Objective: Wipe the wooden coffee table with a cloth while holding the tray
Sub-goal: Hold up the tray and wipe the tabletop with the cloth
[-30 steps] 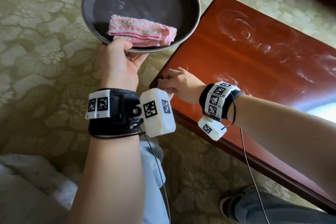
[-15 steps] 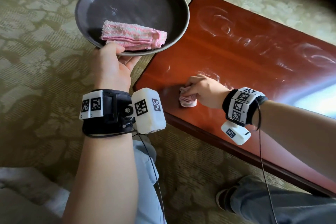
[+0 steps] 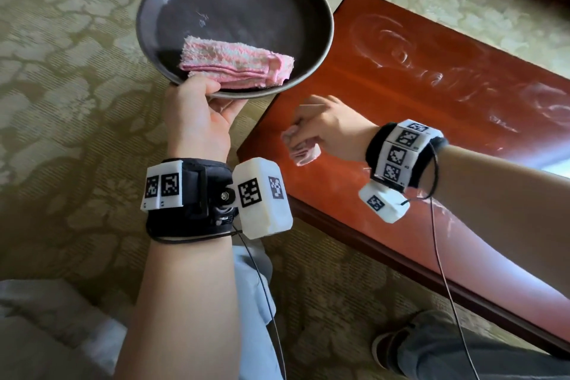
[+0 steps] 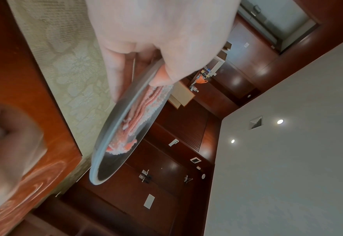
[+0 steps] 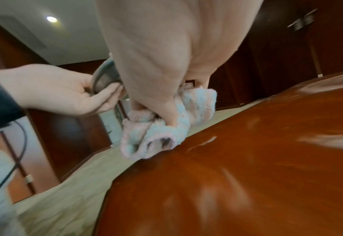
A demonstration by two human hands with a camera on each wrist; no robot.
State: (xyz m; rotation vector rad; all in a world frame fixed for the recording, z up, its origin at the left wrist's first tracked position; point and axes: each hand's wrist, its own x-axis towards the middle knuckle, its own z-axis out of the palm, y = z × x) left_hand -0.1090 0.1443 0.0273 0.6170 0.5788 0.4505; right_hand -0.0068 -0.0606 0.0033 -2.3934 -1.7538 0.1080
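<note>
Cloth, soft and bunched, is sitting at the coffee table's near corner, right hand clenching it from above. Left hand is pinching the tray's near rim; tray probably stiff and tippy, folded towel riding inside.

The right hand grips a bunched pink cloth beneath its fingers, pressed onto the wooden table; beside them, the left hand holds the tray.
</note>
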